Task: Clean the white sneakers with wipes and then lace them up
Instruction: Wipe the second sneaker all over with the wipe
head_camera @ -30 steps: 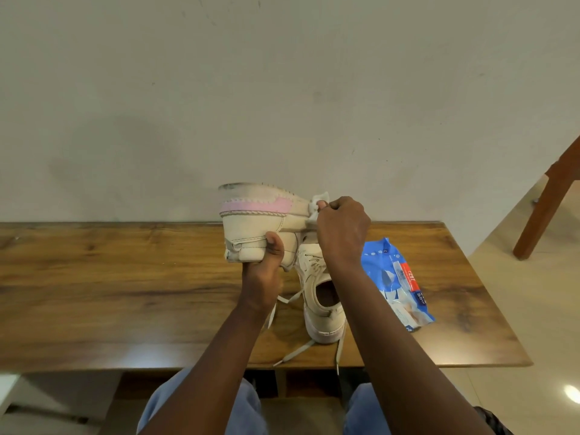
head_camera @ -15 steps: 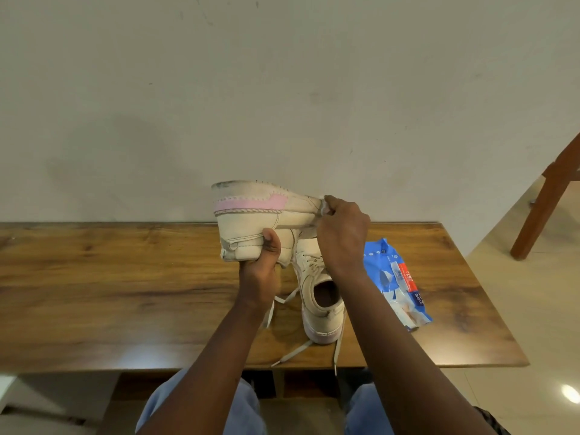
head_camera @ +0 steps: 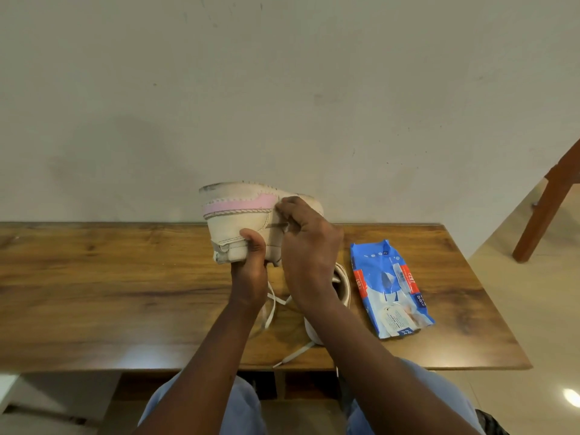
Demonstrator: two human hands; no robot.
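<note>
My left hand (head_camera: 249, 271) grips a white sneaker (head_camera: 238, 211) with a pink stripe by its heel and holds it sole-up above the wooden table (head_camera: 125, 277). My right hand (head_camera: 310, 252) presses against the sneaker's side with fingers curled on a white wipe (head_camera: 285, 227), of which only a sliver shows. The second white sneaker (head_camera: 343, 284) lies on the table, mostly hidden behind my right forearm. Loose white laces (head_camera: 270, 309) trail from it toward the table's front edge.
A blue pack of wipes (head_camera: 390, 287) lies on the table right of the sneakers. A pale wall stands just behind the table. A brown wooden chair leg (head_camera: 546, 208) stands on the tiled floor at far right. My knees are under the front edge.
My right hand has slid left along the held sneaker's side, from the toe end toward the pink stripe. The wipe, visible above the fingers before, is now nearly hidden. The sneaker shifted slightly.
</note>
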